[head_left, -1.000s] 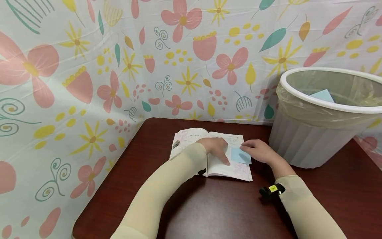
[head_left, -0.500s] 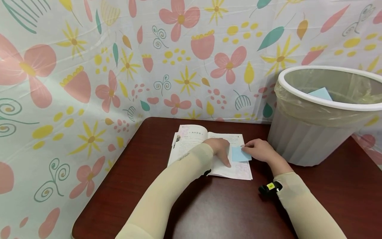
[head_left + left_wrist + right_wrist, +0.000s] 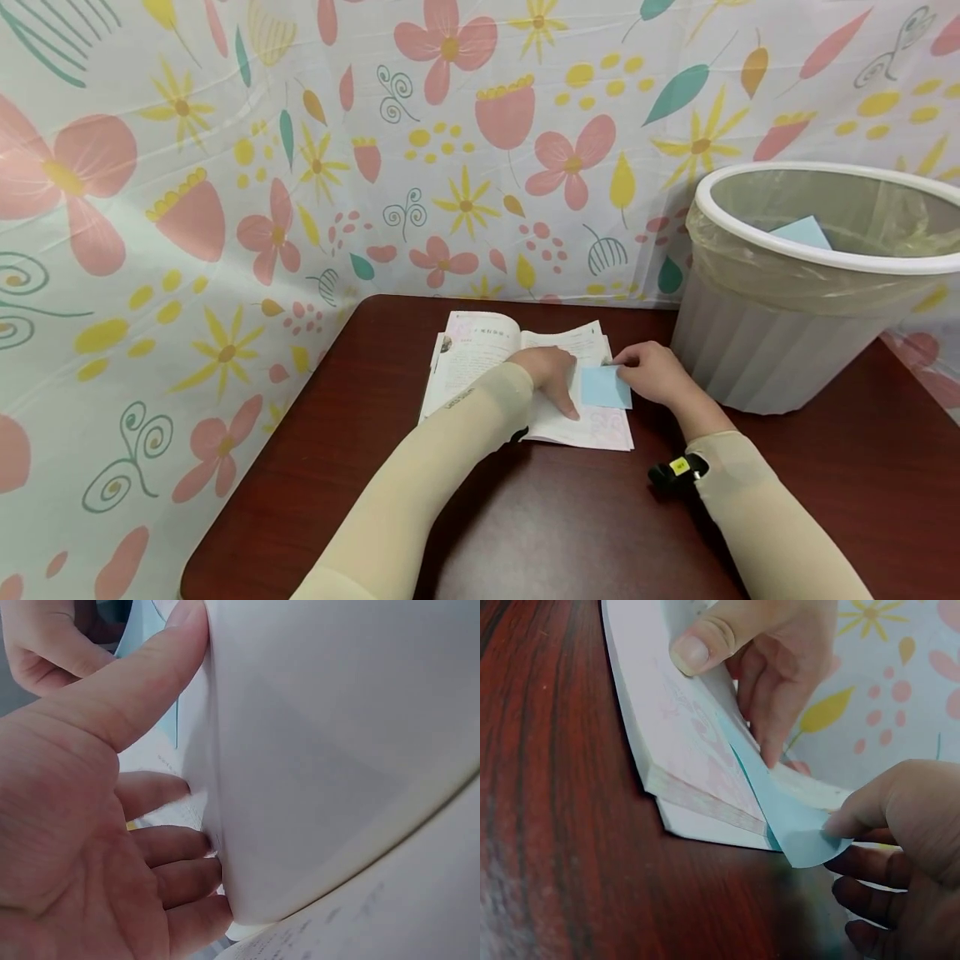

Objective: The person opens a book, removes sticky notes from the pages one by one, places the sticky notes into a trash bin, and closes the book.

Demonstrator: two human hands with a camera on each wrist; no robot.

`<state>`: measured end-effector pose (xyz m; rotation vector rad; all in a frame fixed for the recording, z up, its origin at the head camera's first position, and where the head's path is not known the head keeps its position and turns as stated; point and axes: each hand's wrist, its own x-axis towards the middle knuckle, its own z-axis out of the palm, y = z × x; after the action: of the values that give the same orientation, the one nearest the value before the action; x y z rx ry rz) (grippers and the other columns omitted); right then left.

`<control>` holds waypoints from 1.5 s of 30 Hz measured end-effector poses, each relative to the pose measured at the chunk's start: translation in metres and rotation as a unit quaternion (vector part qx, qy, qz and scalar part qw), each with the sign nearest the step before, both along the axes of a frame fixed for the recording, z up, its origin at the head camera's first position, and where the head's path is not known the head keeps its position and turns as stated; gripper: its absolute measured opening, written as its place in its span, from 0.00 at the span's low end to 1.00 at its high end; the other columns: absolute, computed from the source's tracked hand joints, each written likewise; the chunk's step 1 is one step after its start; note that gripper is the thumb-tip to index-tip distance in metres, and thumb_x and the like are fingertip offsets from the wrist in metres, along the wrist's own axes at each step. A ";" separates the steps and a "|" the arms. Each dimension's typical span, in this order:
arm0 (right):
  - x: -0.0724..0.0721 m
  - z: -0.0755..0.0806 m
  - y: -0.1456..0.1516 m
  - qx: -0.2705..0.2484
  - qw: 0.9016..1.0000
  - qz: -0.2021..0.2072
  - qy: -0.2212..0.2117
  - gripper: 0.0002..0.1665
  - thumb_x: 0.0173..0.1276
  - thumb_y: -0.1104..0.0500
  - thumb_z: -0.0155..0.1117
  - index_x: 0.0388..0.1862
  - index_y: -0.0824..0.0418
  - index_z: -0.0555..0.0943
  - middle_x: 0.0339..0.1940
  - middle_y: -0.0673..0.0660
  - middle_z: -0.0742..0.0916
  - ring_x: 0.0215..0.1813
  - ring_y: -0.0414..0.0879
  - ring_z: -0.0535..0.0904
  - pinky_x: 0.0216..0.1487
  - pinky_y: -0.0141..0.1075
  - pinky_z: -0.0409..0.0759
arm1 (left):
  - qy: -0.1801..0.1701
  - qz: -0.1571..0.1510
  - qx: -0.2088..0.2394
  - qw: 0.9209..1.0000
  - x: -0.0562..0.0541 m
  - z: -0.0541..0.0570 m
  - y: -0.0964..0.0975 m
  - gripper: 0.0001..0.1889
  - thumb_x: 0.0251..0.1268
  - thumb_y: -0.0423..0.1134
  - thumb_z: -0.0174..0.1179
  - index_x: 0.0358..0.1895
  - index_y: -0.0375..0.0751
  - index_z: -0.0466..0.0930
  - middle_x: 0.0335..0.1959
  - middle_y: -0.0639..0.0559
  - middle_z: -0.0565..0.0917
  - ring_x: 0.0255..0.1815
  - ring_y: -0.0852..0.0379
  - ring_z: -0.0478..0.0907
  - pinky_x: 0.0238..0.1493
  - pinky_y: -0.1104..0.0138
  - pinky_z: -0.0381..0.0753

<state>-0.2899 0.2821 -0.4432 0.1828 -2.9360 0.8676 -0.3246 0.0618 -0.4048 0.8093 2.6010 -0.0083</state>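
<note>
An open book (image 3: 472, 367) with printed pages lies on the table, and a pale blue sticky note (image 3: 600, 388) sits on the right side of its right page. My left hand (image 3: 551, 375) rests on that page, thumb and fingers spread; the left wrist view shows the fingers (image 3: 180, 847) against the paper. At the note's outer edge, my right hand (image 3: 654, 373) pinches it between thumb and fingers. In the right wrist view the held end of the note (image 3: 787, 817) bends up and extends past the book's edge. The page's upper right corner stands raised.
A large grey bin (image 3: 742, 350) with a plastic liner and white rim stands on the table at right, close to my right hand. Another blue paper (image 3: 804, 232) lies inside it. Floral sheeting (image 3: 465, 167) hangs behind and left of the dark wooden table (image 3: 322, 467).
My left hand has shifted slightly right on the page. My right fingers have taken hold of the note's outer edge, and the right page's upper corner has lifted.
</note>
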 end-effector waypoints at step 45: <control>0.015 0.028 0.003 -0.065 0.980 0.168 -0.089 0.09 0.65 0.67 0.66 0.38 0.63 0.91 0.32 0.58 0.89 0.28 0.37 0.71 0.29 0.31 0.73 | 0.012 -0.018 0.004 1.000 0.005 0.004 0.000 0.56 0.45 0.70 0.76 0.81 0.61 0.61 0.80 0.60 0.67 0.81 0.57 0.63 0.78 0.62 0.66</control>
<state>-0.2754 0.2853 -0.4150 0.6395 -3.0462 1.1723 -0.3194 0.0614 -0.4008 0.8628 2.6105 -0.0174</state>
